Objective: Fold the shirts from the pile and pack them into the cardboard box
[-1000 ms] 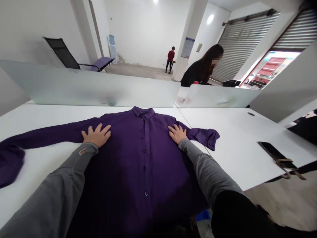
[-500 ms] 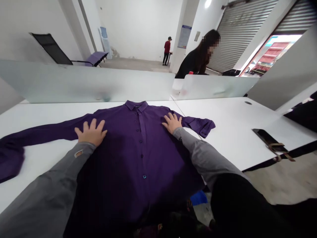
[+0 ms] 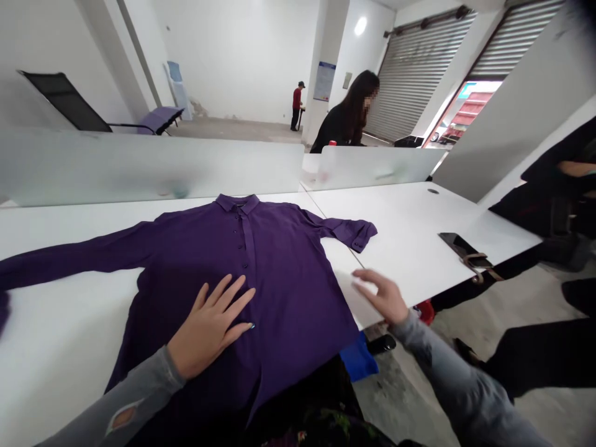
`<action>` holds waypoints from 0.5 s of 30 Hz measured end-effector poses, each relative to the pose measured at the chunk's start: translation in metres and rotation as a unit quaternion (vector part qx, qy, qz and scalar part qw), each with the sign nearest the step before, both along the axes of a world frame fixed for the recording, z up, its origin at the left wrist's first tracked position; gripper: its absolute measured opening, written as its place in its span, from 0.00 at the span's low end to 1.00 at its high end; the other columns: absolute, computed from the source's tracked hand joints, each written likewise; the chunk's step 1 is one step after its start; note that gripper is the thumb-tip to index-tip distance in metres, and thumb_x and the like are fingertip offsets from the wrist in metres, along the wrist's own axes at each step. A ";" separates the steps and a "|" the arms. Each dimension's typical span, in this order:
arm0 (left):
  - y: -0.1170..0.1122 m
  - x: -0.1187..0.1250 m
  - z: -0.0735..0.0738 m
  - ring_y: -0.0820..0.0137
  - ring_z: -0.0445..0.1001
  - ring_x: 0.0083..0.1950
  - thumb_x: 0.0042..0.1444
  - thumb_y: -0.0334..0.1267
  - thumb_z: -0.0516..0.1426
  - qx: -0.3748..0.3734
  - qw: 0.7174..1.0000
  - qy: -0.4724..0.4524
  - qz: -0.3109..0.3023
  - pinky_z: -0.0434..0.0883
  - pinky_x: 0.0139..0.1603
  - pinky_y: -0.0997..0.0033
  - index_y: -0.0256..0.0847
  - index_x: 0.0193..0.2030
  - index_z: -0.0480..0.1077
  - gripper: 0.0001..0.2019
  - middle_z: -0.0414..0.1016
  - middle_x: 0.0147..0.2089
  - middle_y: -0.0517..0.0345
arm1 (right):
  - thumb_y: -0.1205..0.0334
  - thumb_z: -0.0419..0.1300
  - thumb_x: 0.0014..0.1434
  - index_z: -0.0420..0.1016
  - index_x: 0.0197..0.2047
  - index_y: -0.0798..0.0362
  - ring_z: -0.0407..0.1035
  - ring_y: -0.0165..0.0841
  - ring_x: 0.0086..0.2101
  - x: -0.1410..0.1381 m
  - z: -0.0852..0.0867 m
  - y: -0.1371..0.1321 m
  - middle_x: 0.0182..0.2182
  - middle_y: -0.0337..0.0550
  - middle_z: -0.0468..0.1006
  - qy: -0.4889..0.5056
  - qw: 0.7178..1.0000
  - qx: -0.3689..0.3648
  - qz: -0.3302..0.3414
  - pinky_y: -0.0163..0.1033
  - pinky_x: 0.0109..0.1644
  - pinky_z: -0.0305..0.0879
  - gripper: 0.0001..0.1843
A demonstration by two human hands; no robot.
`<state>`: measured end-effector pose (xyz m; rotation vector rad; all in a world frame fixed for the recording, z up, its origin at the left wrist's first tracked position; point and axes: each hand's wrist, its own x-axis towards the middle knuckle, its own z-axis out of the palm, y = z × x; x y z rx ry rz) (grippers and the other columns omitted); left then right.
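A dark purple button-up shirt (image 3: 284,267) lies front side up on the white table, its collar pointing away from me. One sleeve stretches out to the left; the other is bent, with its cuff at the right. My left hand (image 3: 209,326) is over the lower front beside the button placket, palm down and fingers spread. Off the shirt's right edge, my right hand (image 3: 384,295) hovers above the table edge, slightly blurred, its thumb and fingers apart with nothing between them. The shirt's bottom hem hangs near my body.
A frosted divider (image 3: 153,164) runs along the back of the white table (image 3: 400,211). A dark phone-like device (image 3: 459,245) with a strap lies at the right. Beyond the divider a person (image 3: 342,118) leans over, and another person (image 3: 297,107) stands farther back. Blue material (image 3: 358,360) hangs below the edge.
My left hand has slid from the shirt's left chest down to the lower middle. My right hand has left the right chest and come down past the side edge. The view has turned rightward.
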<state>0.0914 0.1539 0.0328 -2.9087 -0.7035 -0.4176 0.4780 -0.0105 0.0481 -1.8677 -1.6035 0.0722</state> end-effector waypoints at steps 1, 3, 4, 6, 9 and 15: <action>-0.004 0.006 0.000 0.49 0.47 0.71 0.65 0.51 0.48 -0.004 1.000 0.002 -0.009 0.57 0.64 0.39 0.50 0.70 0.52 0.28 0.49 0.72 0.53 | 0.56 0.55 0.60 0.76 0.49 0.51 0.72 0.41 0.46 0.020 0.004 0.012 0.46 0.49 0.77 -0.034 0.997 0.012 -0.066 0.48 0.53 0.68 0.17; -0.010 0.016 -0.006 0.49 0.49 0.71 0.65 0.50 0.48 -0.015 1.000 0.006 -0.024 0.57 0.63 0.39 0.49 0.69 0.53 0.27 0.51 0.71 0.52 | 0.64 0.55 0.56 0.74 0.52 0.56 0.68 0.44 0.50 0.058 0.008 0.038 0.51 0.53 0.73 -0.098 0.986 -0.030 -0.130 0.50 0.57 0.64 0.20; -0.012 0.018 -0.010 0.49 0.51 0.70 0.65 0.50 0.48 -0.019 0.999 0.009 -0.029 0.57 0.63 0.39 0.49 0.69 0.54 0.27 0.52 0.71 0.52 | 0.67 0.56 0.53 0.72 0.54 0.57 0.65 0.45 0.53 0.073 0.008 0.052 0.55 0.55 0.70 -0.104 0.983 -0.060 -0.136 0.50 0.60 0.61 0.24; -0.014 0.020 -0.019 0.50 0.53 0.69 0.65 0.50 0.47 -0.021 0.999 0.010 -0.034 0.57 0.63 0.38 0.50 0.68 0.55 0.26 0.53 0.70 0.53 | 0.71 0.56 0.50 0.71 0.56 0.58 0.61 0.45 0.57 0.095 0.007 0.075 0.61 0.54 0.65 -0.058 0.983 -0.104 -0.139 0.49 0.63 0.56 0.28; -0.012 0.019 -0.026 0.51 0.54 0.69 0.65 0.51 0.48 -0.012 0.999 -0.001 -0.037 0.58 0.63 0.40 0.51 0.68 0.55 0.26 0.54 0.70 0.54 | 0.74 0.56 0.48 0.76 0.48 0.54 0.62 0.43 0.56 0.110 0.006 0.099 0.56 0.51 0.70 0.041 0.981 -0.098 -0.160 0.49 0.63 0.54 0.23; -0.011 0.019 -0.026 0.52 0.56 0.68 0.64 0.51 0.49 0.009 0.999 -0.008 -0.036 0.59 0.63 0.41 0.52 0.68 0.55 0.26 0.56 0.69 0.55 | 0.70 0.56 0.49 0.74 0.37 0.54 0.69 0.43 0.45 0.135 0.044 0.123 0.34 0.48 0.77 0.219 0.946 0.076 -0.227 0.50 0.51 0.65 0.10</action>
